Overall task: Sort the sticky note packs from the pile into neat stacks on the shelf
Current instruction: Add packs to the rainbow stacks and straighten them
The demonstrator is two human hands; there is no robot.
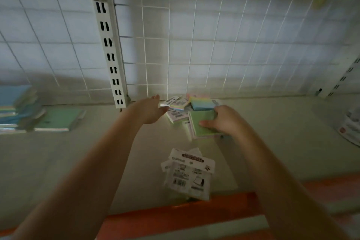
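While I watch: right hand [224, 121] grips green sticky note pack [202, 122].
Left hand [153, 109]: open, fingers straight, reaching the pile [181, 106] at 12 o'clock.

Upside-down "STICK NOTE" on front pack [190, 173]

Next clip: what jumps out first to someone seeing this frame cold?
Two bare arms reach in toward a loose pile of sticky note packs at the back of the shelf. The right hand grips a green pack; the left hand reaches open for the pile. Nearer the front edge lie face-down packs, and tidy stacks sit far left.
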